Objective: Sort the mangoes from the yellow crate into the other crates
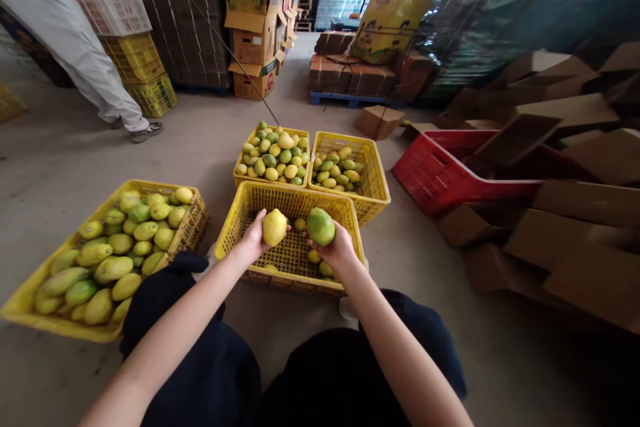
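Observation:
My left hand [253,241] is closed around a yellow lemon [275,227]. In my right hand [341,250] is a green lemon [321,227], gripped from its right side. Both fruits are held side by side, slightly apart, over a yellow plastic crate [295,190] between my knees. A few more lemons [326,269] lie in that crate, mostly at its right end; my hands hide part of the inside. Directly behind it stand a crate heaped with yellow and green lemons [273,155] and a partly filled crate [376,173].
A full lemon crate [200,210] stands beside my left knee. On the right are a red crate [425,177] and a heap of open cardboard boxes [590,233]. A person's leg [95,60] and stacked crates [133,60] are at back left. A loaded blue pallet [345,100] stands behind.

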{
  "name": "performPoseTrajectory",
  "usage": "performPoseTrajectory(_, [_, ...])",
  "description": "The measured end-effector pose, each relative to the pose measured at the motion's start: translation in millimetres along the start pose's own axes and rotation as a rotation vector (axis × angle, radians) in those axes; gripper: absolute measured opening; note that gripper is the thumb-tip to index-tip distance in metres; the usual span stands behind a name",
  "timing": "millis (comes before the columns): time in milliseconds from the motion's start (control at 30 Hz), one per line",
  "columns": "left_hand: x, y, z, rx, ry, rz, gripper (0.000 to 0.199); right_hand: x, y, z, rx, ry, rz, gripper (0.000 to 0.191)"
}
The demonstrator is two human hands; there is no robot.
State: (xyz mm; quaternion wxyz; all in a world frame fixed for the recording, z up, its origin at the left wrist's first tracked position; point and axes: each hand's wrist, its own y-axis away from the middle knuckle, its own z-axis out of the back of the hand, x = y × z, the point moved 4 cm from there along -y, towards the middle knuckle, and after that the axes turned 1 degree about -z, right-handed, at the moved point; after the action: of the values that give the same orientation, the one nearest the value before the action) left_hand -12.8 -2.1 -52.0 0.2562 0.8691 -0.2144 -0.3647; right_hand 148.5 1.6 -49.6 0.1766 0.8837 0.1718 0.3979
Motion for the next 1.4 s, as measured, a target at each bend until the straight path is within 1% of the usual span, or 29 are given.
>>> performPoseTrajectory(33, [-1.0, 1.1, 2.4, -0.006, -0.012, 0.004, 0.042, -0.1, 1.2, -1.1, -0.003, -0.002, -0.02, 0.015])
performPoseTrajectory(133, [-8.2, 5.4, 8.6, -0.014, -0.032, -0.027, 0.036, 0.7, 7.3, -5.5, -0.073, -0.041, -0.07, 0.018])
performPoseTrajectory(233, [-16.8, 9.9, 15.3, -0.051, -0.02, -0.073, 0.027, 2.9, 13.3, -8.0, -0.138, -0.083, -0.068, 0.018])
performPoseTrajectory(300, [-19.1, 12.0, 19.6, -0.065, 0.009, -0.04, 0.028, 3.2, 14.9, -8.1, -0.124, -0.089, -0.079, 0.017])
performPoseTrajectory(400, [-18.5, 13.8, 23.8, -0.057, 0.09, 0.032, 0.036, 1.9, 13.6, -6.2, -0.068, -0.099, -0.11, 0.018])
performPoseTrajectory(467, [-17.7, 14.3, 24.2, -0.04, 0.137, 0.038, 0.039, 1.1, 11.5, -3.7, -0.079, -0.115, -0.107, 0.02])
performPoseTrajectory(567, [-15.2, 15.3, 21.6, -0.013, 0.181, 0.037, 0.04, -2.4, 7.8, -2.4, -0.117, -0.096, -0.114, 0.022])
performPoseTrajectory(700, [-11.4, 17.0, 15.4, 0.018, 0.194, 0.055, 0.043, -10.2, 2.5, -6.3, -0.133, -0.045, -0.118, 0.024])
performPoseTrajectory(800, [-10.7, 16.8, 10.9, 0.041, 0.185, 0.031, 0.038, -17.5, -0.6, -10.2, -0.111, -0.055, -0.163, 0.026])
performPoseTrajectory(900, [-9.5, 15.1, 6.4, 0.054, 0.205, 0.0, 0.031, -19.4, -1.3, -13.5, -0.057, -0.089, -0.162, 0.018])
performPoseTrajectory(967, [-7.5, 13.4, 3.3, 0.059, 0.214, -0.012, 0.031, -17.5, 0.1, -14.5, -0.039, -0.109, -0.137, 0.012])
performPoseTrajectory(1067, [-2.6, 10.9, -0.7, 0.066, 0.196, 0.004, 0.035, -13.8, 4.1, -16.7, -0.011, -0.128, -0.12, 0.011])
performPoseTrajectory(1167, [2.7, 9.4, -2.6, 0.066, 0.162, 0.048, 0.045, -11.9, 7.8, -19.5, -0.004, -0.131, -0.129, 0.011])
performPoseTrajectory(1267, [4.5, 9.0, -2.9, 0.052, 0.133, 0.058, 0.051, -14.2, 9.9, -22.2, -0.022, -0.129, -0.184, 0.012])
performPoseTrajectory(1400, [3.6, 8.7, -5.6, 0.065, 0.095, 0.055, 0.05, -18.1, 10.6, -27.9, -0.048, -0.118, -0.257, 0.022])
